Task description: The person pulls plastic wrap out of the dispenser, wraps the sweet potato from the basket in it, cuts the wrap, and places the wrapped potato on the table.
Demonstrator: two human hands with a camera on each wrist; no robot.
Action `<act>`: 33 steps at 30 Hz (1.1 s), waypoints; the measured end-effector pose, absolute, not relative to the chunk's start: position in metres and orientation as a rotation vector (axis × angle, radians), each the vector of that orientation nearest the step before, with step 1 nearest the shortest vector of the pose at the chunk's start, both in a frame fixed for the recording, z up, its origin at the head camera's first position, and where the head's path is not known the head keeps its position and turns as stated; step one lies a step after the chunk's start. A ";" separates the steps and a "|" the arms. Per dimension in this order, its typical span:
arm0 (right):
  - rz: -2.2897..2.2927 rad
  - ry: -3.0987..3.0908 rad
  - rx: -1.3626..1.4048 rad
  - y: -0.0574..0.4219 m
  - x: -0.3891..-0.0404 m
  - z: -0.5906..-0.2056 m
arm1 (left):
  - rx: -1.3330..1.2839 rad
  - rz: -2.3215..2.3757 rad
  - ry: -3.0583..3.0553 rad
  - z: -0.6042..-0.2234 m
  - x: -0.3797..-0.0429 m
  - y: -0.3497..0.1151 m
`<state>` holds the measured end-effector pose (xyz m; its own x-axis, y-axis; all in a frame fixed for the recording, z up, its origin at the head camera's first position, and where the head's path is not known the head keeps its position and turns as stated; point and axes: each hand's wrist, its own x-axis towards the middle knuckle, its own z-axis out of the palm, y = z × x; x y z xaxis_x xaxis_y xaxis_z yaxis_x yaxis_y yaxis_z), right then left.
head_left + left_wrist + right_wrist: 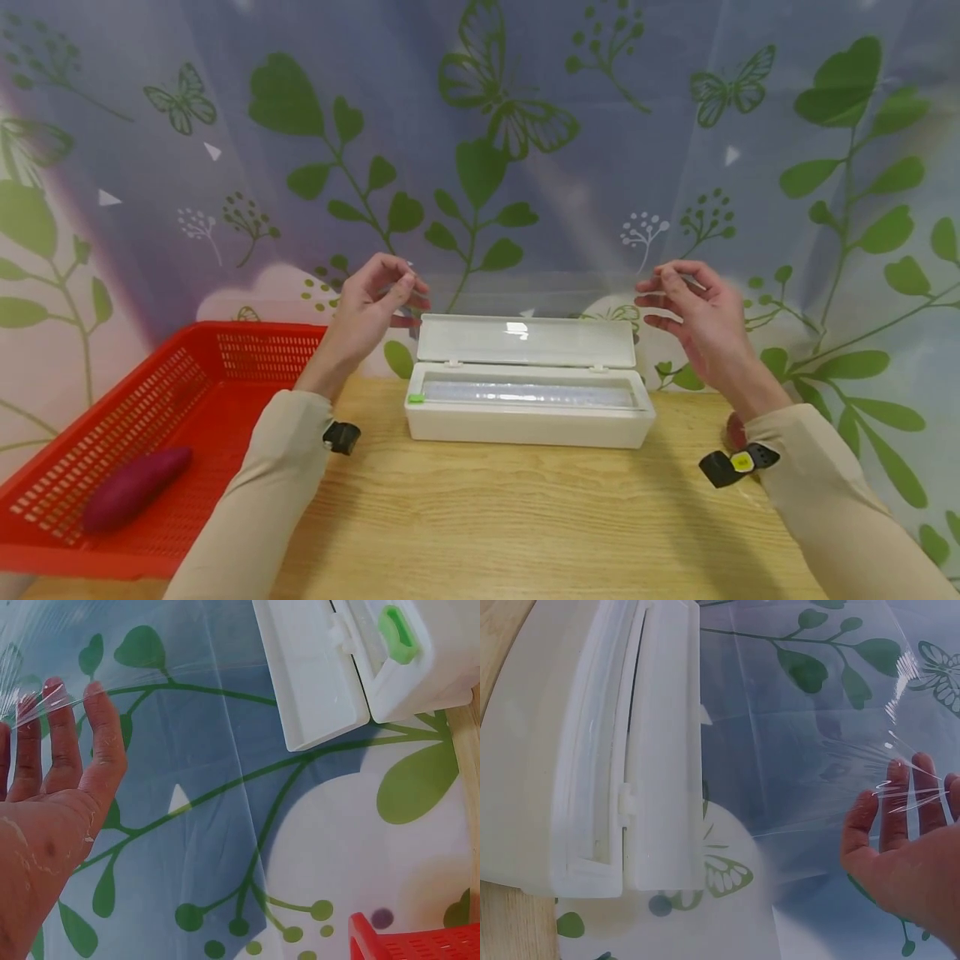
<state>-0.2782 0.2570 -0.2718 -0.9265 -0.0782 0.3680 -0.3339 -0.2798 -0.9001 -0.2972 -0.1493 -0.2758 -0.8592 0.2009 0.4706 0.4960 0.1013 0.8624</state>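
Observation:
A sheet of clear cling film (904, 682) stretches between my two raised hands, wrinkled near the fingertips in both wrist views. My left hand (375, 296) pinches its left side between thumb and forefinger, behind and left of the white cling film box (528, 428). On the right, my right hand (697, 312) pinches the other side, its remaining fingers spread. The box's lid (465, 343) stands tipped back, and a film roll (525, 393) shows inside. A green slider (416, 399) sits at the box's left end. Most of the sheet's outline is too transparent to trace.
A red plastic basket (225, 354) stands at the left with a purple sweet potato (135, 490) in it. Partly hidden behind my right wrist is a reddish object (735, 433). The wooden table (525, 517) ends at a leaf-patterned cloth (570, 225).

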 end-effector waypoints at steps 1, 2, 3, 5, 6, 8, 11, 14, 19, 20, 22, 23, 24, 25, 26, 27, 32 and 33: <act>2.332 -1.775 0.521 0.257 -0.278 -0.271 | -0.694 -1.837 -2.140 -0.276 -0.297 -0.149; 2.330 -1.774 0.526 0.257 -0.278 -0.271 | -0.694 -1.840 -2.137 -0.276 -0.297 -0.150; 2.327 -1.774 0.529 0.257 -0.278 -0.270 | -0.694 -1.843 -2.133 -0.275 -0.297 -0.149; 2.323 -1.779 0.526 0.258 -0.277 -0.269 | -0.700 -1.850 -2.127 -0.274 -0.298 -0.149; 2.322 -1.782 0.523 0.258 -0.277 -0.269 | -0.705 -1.853 -2.127 -0.274 -0.298 -0.149; 2.327 -1.780 0.514 0.258 -0.277 -0.267 | -0.717 -1.853 -2.125 -0.273 -0.299 -0.150; 2.338 -1.774 0.505 0.258 -0.277 -0.264 | -0.727 -1.835 -2.128 -0.270 -0.299 -0.151; 2.344 -1.768 0.511 0.257 -0.276 -0.261 | -0.725 -1.817 -2.128 -0.268 -0.298 -0.152; 2.346 -1.775 0.520 0.257 -0.274 -0.257 | -0.729 -1.808 -2.126 -0.265 -0.296 -0.152; 2.351 -1.773 0.519 0.257 -0.274 -0.256 | -0.732 -1.806 -2.127 -0.264 -0.296 -0.152; 2.346 -1.777 0.511 0.257 -0.274 -0.254 | -0.741 -1.802 -2.127 -0.263 -0.295 -0.153; 2.337 -1.781 0.504 0.257 -0.274 -0.253 | -0.748 -1.798 -2.125 -0.262 -0.295 -0.153; 2.327 -1.786 0.496 0.257 -0.273 -0.252 | -0.756 -1.802 -2.121 -0.261 -0.295 -0.153; 2.315 -1.789 0.490 0.257 -0.273 -0.251 | -0.764 -1.803 -2.118 -0.260 -0.295 -0.153; 2.300 -1.794 0.485 0.257 -0.273 -0.250 | -0.771 -1.804 -2.113 -0.259 -0.296 -0.153; 2.281 -1.802 0.479 0.257 -0.273 -0.250 | -0.777 -1.809 -2.107 -0.258 -0.295 -0.153; 2.249 -1.804 0.489 0.257 -0.273 -0.246 | -0.785 -1.826 -2.084 -0.253 -0.293 -0.152; 2.250 -1.801 0.492 0.257 -0.273 -0.246 | -0.783 -1.829 -2.081 -0.252 -0.293 -0.152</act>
